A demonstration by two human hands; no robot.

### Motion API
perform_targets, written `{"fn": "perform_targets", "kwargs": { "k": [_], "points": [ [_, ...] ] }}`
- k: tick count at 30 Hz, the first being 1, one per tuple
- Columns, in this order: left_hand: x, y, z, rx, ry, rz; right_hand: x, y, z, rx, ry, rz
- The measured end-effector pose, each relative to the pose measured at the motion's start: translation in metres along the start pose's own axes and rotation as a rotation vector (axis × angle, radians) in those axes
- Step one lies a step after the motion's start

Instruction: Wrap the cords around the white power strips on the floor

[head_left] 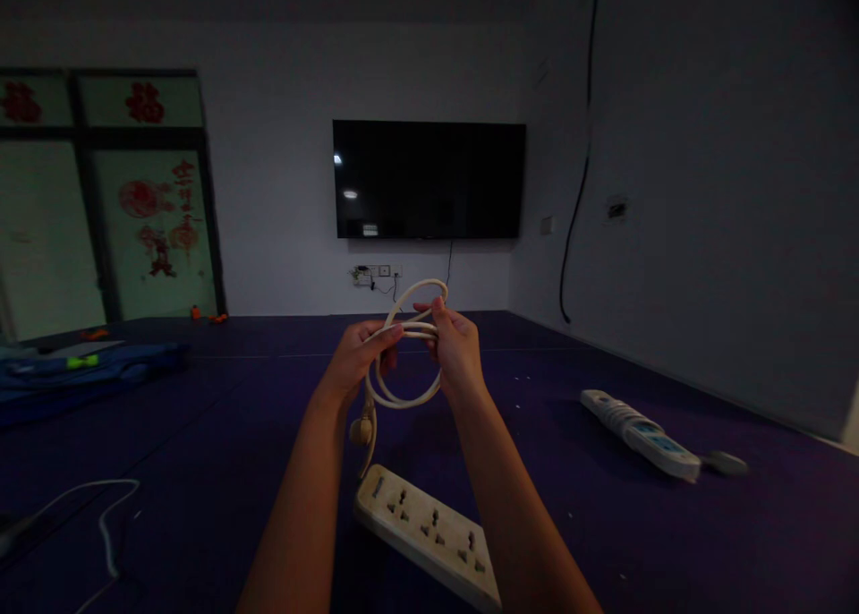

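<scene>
Both my hands hold a looped white power cord (404, 405) out in front of me. My left hand (355, 353) is closed on the left side of the loops, thumb on top. On the right side, my right hand (459, 345) pinches the cord between thumb and fingers. A plug (361, 430) hangs just below my left hand. From there the cord runs down to a white power strip (429, 533) with several sockets, lying between my forearms. My right forearm covers the strip's right end.
On the dark purple floor (523, 524), a second power strip (637, 435) lies at right, its cord wrapped round it. A thin white cable (104, 515) lies at left, near folded blue cloth (134, 363). A television (429, 180) hangs on the far wall.
</scene>
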State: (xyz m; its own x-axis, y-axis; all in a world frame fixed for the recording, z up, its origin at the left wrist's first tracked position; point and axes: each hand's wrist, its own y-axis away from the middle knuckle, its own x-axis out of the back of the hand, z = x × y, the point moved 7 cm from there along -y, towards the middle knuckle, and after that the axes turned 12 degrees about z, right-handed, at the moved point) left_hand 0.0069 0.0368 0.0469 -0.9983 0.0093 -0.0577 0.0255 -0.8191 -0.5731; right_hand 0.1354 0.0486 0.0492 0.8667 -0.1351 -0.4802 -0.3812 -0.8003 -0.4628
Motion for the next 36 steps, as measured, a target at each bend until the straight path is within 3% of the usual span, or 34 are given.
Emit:
{"fn": "perform_targets", "kwargs": {
  "k": [7, 14, 21, 26, 31, 36],
  "points": [
    [0.000, -0.001, -0.003, 0.036, 0.058, 0.032, -0.002, -0.001, 0.007, -0.068, 0.006, -0.065],
    [0.002, -0.006, -0.010, 0.053, 0.212, 0.058, -0.008, -0.002, 0.015, -0.093, -0.072, -0.223],
    [0.000, -0.007, -0.011, 0.042, 0.294, 0.036, -0.009, -0.002, 0.015, -0.064, -0.058, -0.186],
    [-0.002, -0.011, -0.016, 0.154, 0.383, -0.011, -0.013, 0.003, 0.010, -0.048, -0.036, -0.190],
    [-0.003, -0.010, -0.022, 0.235, 0.341, -0.027, -0.014, 0.003, 0.004, 0.062, 0.011, -0.202],
    [-0.002, -0.007, -0.023, 0.260, 0.343, 0.023, -0.013, 0.002, 0.004, 0.092, 0.032, -0.215]
  ]
}}
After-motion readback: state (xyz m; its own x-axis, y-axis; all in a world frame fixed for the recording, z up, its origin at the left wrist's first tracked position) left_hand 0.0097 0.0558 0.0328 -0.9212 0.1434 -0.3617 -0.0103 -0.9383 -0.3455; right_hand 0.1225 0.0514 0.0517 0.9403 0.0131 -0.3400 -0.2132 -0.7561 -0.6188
